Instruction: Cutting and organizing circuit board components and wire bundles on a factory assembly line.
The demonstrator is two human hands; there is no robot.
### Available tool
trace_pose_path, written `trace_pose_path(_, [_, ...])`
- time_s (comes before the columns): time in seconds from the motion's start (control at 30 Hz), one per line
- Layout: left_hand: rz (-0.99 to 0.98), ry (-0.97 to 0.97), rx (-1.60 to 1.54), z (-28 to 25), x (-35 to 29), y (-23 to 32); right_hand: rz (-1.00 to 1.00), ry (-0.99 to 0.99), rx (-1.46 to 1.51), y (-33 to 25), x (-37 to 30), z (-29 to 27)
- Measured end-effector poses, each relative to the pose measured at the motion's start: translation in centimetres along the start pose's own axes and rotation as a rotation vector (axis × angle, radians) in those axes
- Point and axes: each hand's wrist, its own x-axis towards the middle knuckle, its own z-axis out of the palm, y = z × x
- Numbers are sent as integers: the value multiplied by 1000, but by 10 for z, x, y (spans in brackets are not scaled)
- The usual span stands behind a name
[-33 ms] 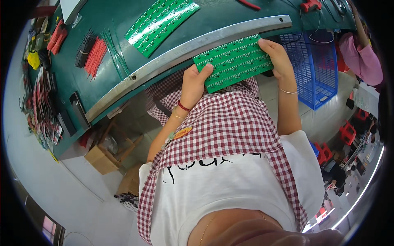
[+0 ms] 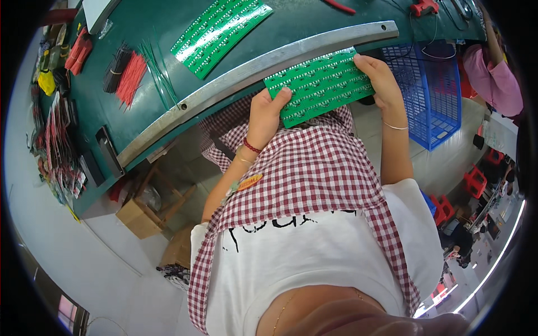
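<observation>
Between my two hands is a green circuit board panel (image 2: 319,87), tilted over my lap at the near side of the bench edge. My left hand (image 2: 265,115) grips its left end, thumb on the upper face and fingers hidden beneath. At the right end, my right hand (image 2: 381,81) pinches the board, its thumb near the upper right corner. Small parts in rows cover the panel's face. Beyond the metal bar, another green circuit board panel (image 2: 216,36) lies on the bench.
A metal bar (image 2: 252,70) runs along the green bench (image 2: 302,22). Bundles of black wires (image 2: 116,70), red wires (image 2: 132,79) and green wires (image 2: 158,75) lie left. A blue crate (image 2: 428,106) stands right, near a person in a pink sleeve (image 2: 493,81). A cardboard box (image 2: 139,218) sits below left.
</observation>
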Motion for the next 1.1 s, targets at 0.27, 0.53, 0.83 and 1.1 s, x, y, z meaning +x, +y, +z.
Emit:
trace_pose_path(0.27, [148, 100, 598, -29, -18, 32, 48, -106, -171, -17, 10, -3])
trace_pose_path(0.53, [997, -63, 1703, -5, 7, 56, 230, -126, -202, -34, 11, -4])
trace_pose_path(0.83, [1208, -78, 1480, -11, 31, 35, 493, -1, -398, -65, 26, 18])
trace_pose_path(1.1, [1145, -119, 1289, -5, 34, 36, 631, 80, -535, -89, 26, 27])
